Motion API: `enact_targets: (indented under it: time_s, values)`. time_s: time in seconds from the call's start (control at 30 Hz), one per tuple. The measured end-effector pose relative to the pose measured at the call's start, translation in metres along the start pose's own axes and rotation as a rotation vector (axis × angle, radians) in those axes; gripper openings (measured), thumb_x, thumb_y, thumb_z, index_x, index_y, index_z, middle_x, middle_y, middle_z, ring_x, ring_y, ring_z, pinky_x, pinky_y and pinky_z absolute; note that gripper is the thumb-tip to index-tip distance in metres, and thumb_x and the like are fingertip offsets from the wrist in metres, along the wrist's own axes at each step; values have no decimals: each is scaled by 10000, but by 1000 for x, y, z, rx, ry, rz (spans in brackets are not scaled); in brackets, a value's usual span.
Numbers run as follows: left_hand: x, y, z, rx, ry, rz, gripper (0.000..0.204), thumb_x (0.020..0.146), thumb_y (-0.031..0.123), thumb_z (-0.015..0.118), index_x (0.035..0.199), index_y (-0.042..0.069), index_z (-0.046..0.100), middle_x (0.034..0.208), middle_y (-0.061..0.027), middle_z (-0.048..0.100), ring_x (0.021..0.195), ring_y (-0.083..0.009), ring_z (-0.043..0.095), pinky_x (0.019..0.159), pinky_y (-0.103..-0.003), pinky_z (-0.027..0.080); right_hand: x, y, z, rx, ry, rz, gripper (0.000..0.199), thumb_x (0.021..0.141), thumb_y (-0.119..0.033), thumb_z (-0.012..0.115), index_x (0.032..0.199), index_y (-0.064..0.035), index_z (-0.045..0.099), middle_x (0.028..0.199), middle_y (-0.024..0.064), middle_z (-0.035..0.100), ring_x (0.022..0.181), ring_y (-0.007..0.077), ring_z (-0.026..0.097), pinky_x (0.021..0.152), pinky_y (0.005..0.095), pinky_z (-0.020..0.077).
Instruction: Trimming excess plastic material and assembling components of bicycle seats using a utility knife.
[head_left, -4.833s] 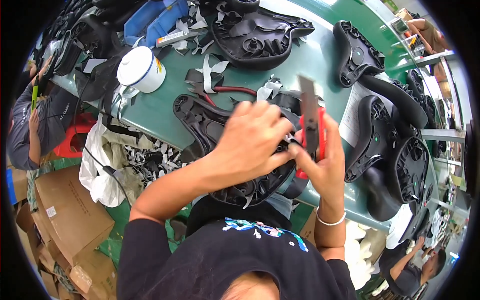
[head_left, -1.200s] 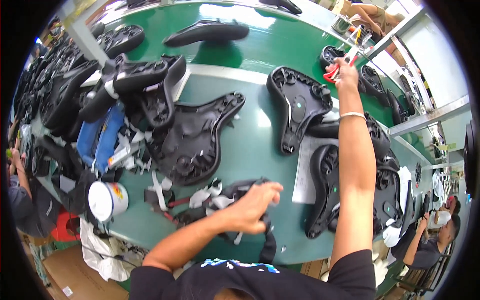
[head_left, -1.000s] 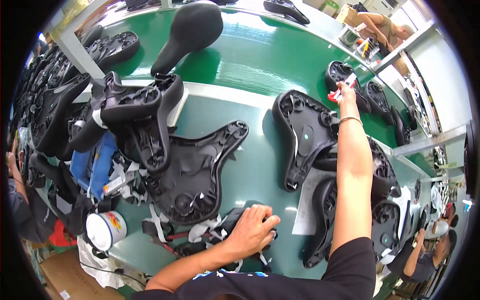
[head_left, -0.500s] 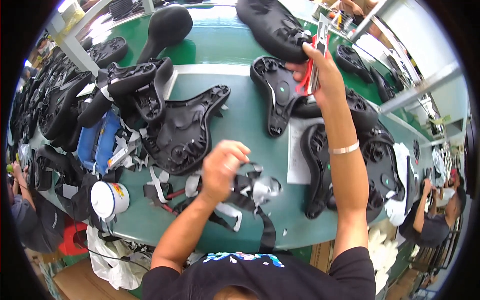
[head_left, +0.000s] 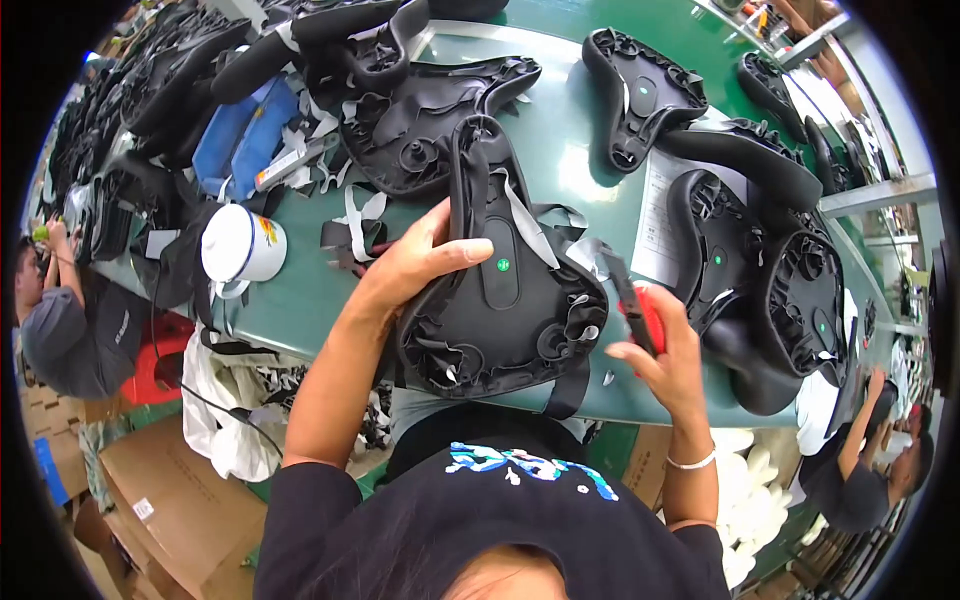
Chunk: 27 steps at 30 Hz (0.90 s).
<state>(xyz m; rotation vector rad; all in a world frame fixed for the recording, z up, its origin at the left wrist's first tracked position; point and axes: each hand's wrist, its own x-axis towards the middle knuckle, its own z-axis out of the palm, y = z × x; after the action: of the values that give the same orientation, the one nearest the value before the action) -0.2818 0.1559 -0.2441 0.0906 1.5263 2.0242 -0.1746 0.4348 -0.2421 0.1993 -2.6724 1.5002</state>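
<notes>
A black bicycle saddle (head_left: 470, 330) lies underside up close in front of me, its narrow nose pointing away. My left hand (head_left: 420, 262) grips the saddle's left edge, the thumb lying across its inner face. Pleated cover edges ring the rim, and a pale strip hangs loose near the nose. Just off the saddle's right side, my right hand (head_left: 668, 350) is closed round a red-handled utility knife (head_left: 636, 308), slightly blurred. Its upper end points away from me, beside a pale scrap. Loose straps and scraps (head_left: 355, 225) lie partly hidden behind the saddle.
More upturned saddles lie at the back (head_left: 430, 120) and right (head_left: 720, 245). A white enamel mug (head_left: 242, 243) stands on the left, near a blue bin (head_left: 240, 140) and scraps. A paper sheet (head_left: 660, 215) lies under the right-hand saddles. Co-workers sit at both sides.
The saddle has come from the far side down in front of me. My left hand now grips it; my right hand has let it go and moved nearer, still holding the knife.
</notes>
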Motion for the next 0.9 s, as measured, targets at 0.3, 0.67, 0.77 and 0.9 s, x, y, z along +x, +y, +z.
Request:
enact_targets:
  time_s: [0.3,0.67,0.77,0.9]
  values:
    - [15,24,12,248,-53,-37,525,768,304,707,1143,-11,520,958,-66,588,845,-117,573,746,-256,493,35,-6,-27,-793,-352,-550,531,825,-124,575,1340,-174,455,737,73,470,564,235,527,485,378,452]
    - [-27,-7,11,115,244,38,466,741,276,662,1078,-18,532,898,-53,561,794,-116,539,736,-255,460,-79,-22,48,-462,-47,47,637,866,-103,622,1415,-67,302,901,206,625,669,392,627,588,451,516]
    - [-42,-16,8,114,355,52,487,750,271,657,1117,-15,514,905,-46,542,833,-122,520,754,-264,454,-64,-11,32,-198,-38,114,582,851,-36,633,1360,-29,353,1164,244,597,988,317,649,823,357,504]
    - [-65,-26,11,167,425,119,491,761,263,650,1138,-16,505,942,-56,540,849,-134,515,775,-281,447,6,-28,55,-217,49,-225,551,816,-68,685,1297,-7,422,1148,188,621,854,200,648,744,312,510]
